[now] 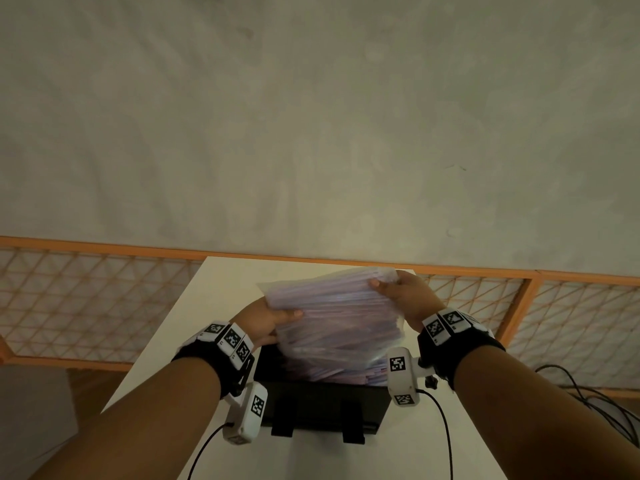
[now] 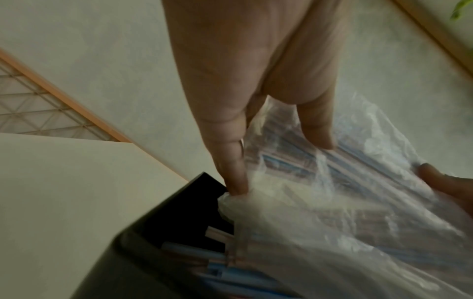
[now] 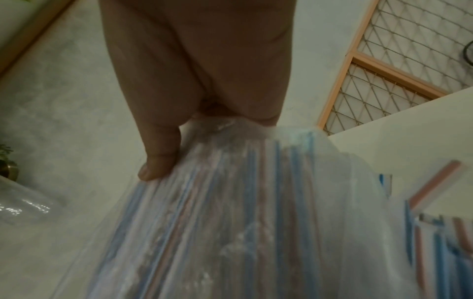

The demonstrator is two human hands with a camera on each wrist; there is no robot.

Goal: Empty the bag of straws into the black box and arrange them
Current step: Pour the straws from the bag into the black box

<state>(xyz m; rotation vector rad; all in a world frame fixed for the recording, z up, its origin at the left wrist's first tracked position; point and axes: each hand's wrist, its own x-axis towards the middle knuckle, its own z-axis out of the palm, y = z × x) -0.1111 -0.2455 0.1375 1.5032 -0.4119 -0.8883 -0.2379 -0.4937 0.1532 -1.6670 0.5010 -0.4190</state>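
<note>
A clear plastic bag (image 1: 332, 317) full of pink and blue straws is tilted with its lower, open end inside the black box (image 1: 322, 403) on the white table (image 1: 221, 285). My left hand (image 1: 266, 318) grips the bag's left side, thumb on top. At the raised far corner my right hand (image 1: 398, 289) pinches the bag. In the left wrist view, fingers (image 2: 235, 174) press the bag (image 2: 345, 202) above the box (image 2: 158, 242), and several straws (image 2: 194, 250) stick out into the box. The right wrist view shows the thumb (image 3: 158, 161) on the bag (image 3: 230, 212) and loose straws (image 3: 435, 182) at its right.
The white table is narrow, with an orange-framed mesh railing (image 1: 86, 299) behind and beside it. Black cables (image 1: 595, 403) lie on the floor at the right. Two black clips (image 1: 284, 420) hang on the box's near wall. A grey floor lies beyond.
</note>
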